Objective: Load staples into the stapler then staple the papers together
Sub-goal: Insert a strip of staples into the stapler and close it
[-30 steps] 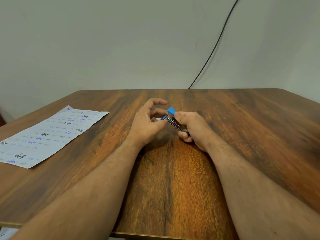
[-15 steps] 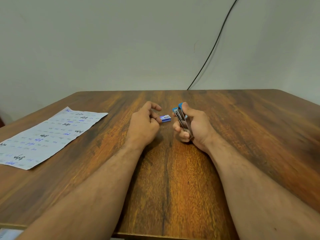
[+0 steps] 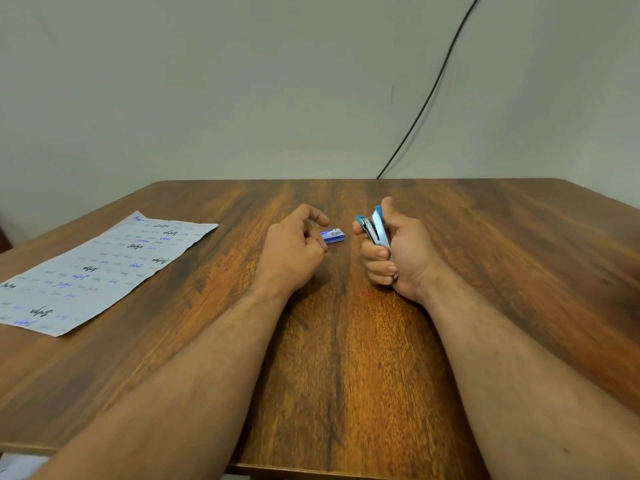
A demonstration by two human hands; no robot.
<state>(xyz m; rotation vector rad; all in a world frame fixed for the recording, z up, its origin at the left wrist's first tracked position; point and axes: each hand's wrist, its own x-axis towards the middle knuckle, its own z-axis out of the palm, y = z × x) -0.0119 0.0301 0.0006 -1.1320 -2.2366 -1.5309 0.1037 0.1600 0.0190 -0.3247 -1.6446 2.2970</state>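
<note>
Wooden table [image 3: 346, 358], on which all items were found; papers [image 3: 97, 268] were laid flat at its left side. Right hand [image 3: 391, 251]: fingers curled round the stapler [image 3: 375, 230], which was held upright above the table. Left hand [image 3: 294, 244]: fingers loosely curled, nothing held. Staple box [image 3: 332, 236] was placed between the hands, just beside the left fingertips
</note>
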